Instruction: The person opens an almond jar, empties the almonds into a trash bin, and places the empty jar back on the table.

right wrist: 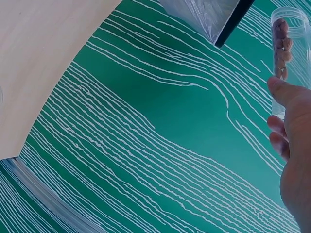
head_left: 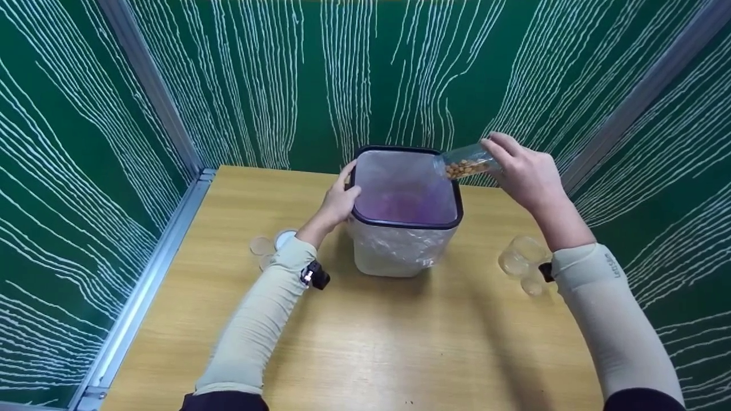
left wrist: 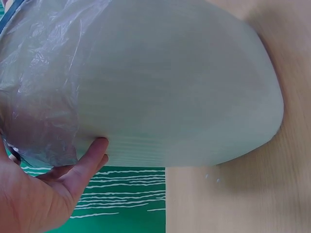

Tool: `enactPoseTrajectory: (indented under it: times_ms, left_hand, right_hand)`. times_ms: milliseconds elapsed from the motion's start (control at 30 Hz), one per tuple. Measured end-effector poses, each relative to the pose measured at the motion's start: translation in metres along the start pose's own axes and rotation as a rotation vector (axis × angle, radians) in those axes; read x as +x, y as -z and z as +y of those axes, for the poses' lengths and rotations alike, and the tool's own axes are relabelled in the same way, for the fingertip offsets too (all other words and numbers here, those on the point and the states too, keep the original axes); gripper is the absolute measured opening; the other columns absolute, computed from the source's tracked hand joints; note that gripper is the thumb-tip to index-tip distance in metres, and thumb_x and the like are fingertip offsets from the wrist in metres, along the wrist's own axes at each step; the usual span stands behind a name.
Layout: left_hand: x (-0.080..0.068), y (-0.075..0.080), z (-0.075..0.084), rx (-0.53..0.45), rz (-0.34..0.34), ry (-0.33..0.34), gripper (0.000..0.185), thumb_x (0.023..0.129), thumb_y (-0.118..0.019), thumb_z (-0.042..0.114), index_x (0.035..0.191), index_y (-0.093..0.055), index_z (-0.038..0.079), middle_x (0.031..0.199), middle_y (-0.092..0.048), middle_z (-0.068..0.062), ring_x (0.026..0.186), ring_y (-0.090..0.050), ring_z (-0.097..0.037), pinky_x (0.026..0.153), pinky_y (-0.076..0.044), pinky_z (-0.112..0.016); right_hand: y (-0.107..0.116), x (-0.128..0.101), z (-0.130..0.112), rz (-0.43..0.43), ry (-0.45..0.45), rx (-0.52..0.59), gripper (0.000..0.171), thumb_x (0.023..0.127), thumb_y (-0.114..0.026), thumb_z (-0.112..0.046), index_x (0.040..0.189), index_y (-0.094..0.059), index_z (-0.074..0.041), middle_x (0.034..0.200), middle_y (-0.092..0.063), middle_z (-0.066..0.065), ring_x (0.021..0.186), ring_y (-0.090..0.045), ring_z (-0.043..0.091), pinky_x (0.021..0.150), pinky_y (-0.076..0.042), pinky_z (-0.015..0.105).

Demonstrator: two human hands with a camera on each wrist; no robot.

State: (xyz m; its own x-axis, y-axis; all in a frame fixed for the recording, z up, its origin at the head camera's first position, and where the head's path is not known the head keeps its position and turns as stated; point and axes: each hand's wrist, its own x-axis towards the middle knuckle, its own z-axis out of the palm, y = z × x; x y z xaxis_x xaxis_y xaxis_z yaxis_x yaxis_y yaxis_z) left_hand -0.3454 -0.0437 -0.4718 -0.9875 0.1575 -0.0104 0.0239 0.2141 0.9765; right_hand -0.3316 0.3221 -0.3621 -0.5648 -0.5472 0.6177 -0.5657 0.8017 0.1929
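Right hand (head_left: 528,174) grip closed round tilted jar (head_left: 465,161), mouth toward bin (head_left: 405,214) just beside; left hand (head_left: 338,202) steadying rim, fingers relaxed.

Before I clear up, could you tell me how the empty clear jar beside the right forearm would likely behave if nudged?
The clear jar lies on its side on the table, so it would probably roll. It looks empty, so likely light and easily knocked.

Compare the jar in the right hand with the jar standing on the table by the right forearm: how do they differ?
The held jar lies tilted on its side over the bin; the table jar rests on the table. The held jar contains brown nuts; the table jar looks empty. The right hand grips one; nothing touches the other. Both are clear.
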Motion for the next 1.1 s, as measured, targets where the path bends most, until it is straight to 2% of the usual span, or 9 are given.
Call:
enactPoseTrajectory:
  times_ms: [167, 267, 333, 500, 600, 667, 833, 1033, 1100]
  left_hand:
    - [0.000, 0.000, -0.001, -0.011, -0.006, 0.001, 0.061, 0.097, -0.044, 0.026, 0.150, -0.025, 0.047, 0.145, -0.038, -0.007, 0.081, -0.054, -0.022, 0.048, -0.040, -0.026]
    - [0.000, -0.001, -0.001, -0.018, -0.020, 0.015, 0.061, 0.098, -0.044, 0.026, 0.151, -0.023, 0.046, 0.149, -0.033, -0.006, 0.080, -0.050, -0.018, 0.051, -0.041, -0.026]
    - [0.000, -0.001, -0.001, -0.018, -0.027, 0.019, 0.061, 0.097, -0.044, 0.026, 0.150, -0.023, 0.047, 0.151, -0.031, -0.006, 0.075, -0.049, -0.018, 0.050, -0.041, -0.026]
    - [0.001, -0.001, -0.001, -0.020, -0.020, 0.008, 0.062, 0.097, -0.044, 0.025, 0.150, -0.023, 0.047, 0.151, -0.030, -0.005, 0.079, -0.051, -0.023, 0.048, -0.039, -0.025]
    - [0.000, 0.000, -0.001, -0.030, -0.018, 0.008, 0.062, 0.097, -0.044, 0.025, 0.152, -0.023, 0.044, 0.154, -0.027, -0.005, 0.095, -0.054, -0.027, 0.053, -0.042, -0.028]
    - [0.000, 0.002, 0.000, -0.028, -0.019, 0.006, 0.062, 0.097, -0.044, 0.025, 0.152, -0.023, 0.043, 0.156, -0.024, -0.004, 0.112, -0.049, -0.028, 0.065, -0.046, -0.032]
    - [0.002, 0.004, 0.001, -0.045, -0.022, -0.005, 0.062, 0.097, -0.044, 0.026, 0.152, -0.022, 0.044, 0.159, -0.020, -0.002, 0.125, -0.039, -0.027, 0.089, -0.045, -0.043]
    - [0.001, 0.001, -0.002, -0.048, -0.030, -0.002, 0.062, 0.096, -0.043, 0.024, 0.151, -0.023, 0.044, 0.157, -0.023, -0.003, 0.117, -0.046, -0.030, 0.069, -0.046, -0.034]
    - [0.002, 0.000, -0.001, -0.033, -0.033, -0.013, 0.062, 0.096, -0.044, 0.024, 0.151, -0.024, 0.044, 0.156, -0.025, -0.003, 0.118, -0.045, -0.029, 0.069, -0.044, -0.034]
  right_hand:
    - [-0.005, 0.001, -0.001, 0.022, 0.014, -0.015, 0.051, 0.081, -0.077, -0.005, 0.129, -0.062, -0.013, 0.130, -0.058, 0.010, 0.079, -0.068, 0.033, 0.051, -0.051, 0.042]
    - [-0.008, 0.002, -0.001, 0.018, 0.015, -0.005, 0.050, 0.082, -0.076, -0.006, 0.130, -0.062, -0.013, 0.131, -0.058, 0.010, 0.078, -0.067, 0.033, 0.051, -0.051, 0.042]
    - [-0.010, 0.002, -0.002, 0.015, 0.012, 0.000, 0.050, 0.083, -0.076, -0.006, 0.130, -0.061, -0.014, 0.131, -0.058, 0.010, 0.077, -0.067, 0.033, 0.050, -0.051, 0.042]
    - [-0.013, 0.003, -0.004, -0.001, 0.015, -0.002, 0.050, 0.083, -0.075, -0.007, 0.131, -0.060, -0.014, 0.133, -0.057, 0.010, 0.076, -0.067, 0.033, 0.049, -0.050, 0.041]
    - [-0.015, 0.005, -0.005, -0.008, 0.021, -0.003, 0.051, 0.082, -0.076, -0.006, 0.130, -0.060, -0.014, 0.133, -0.056, 0.011, 0.075, -0.067, 0.033, 0.049, -0.051, 0.041]
    - [-0.016, 0.006, -0.004, -0.014, 0.022, -0.005, 0.052, 0.082, -0.076, -0.005, 0.130, -0.060, -0.014, 0.132, -0.056, 0.011, 0.074, -0.067, 0.034, 0.049, -0.051, 0.042]
    - [-0.017, 0.009, -0.004, -0.023, 0.029, -0.014, 0.056, 0.079, -0.078, -0.004, 0.131, -0.059, -0.015, 0.133, -0.056, 0.010, 0.075, -0.067, 0.034, 0.051, -0.051, 0.043]
    - [-0.021, 0.004, -0.002, -0.036, 0.077, -0.037, 0.053, 0.082, -0.076, -0.006, 0.131, -0.060, -0.013, 0.132, -0.056, 0.011, 0.075, -0.067, 0.031, 0.047, -0.050, 0.040]
    - [-0.020, 0.002, -0.002, -0.035, 0.075, -0.043, 0.049, 0.083, -0.074, -0.007, 0.130, -0.060, -0.013, 0.132, -0.056, 0.011, 0.075, -0.067, 0.030, 0.047, -0.050, 0.040]
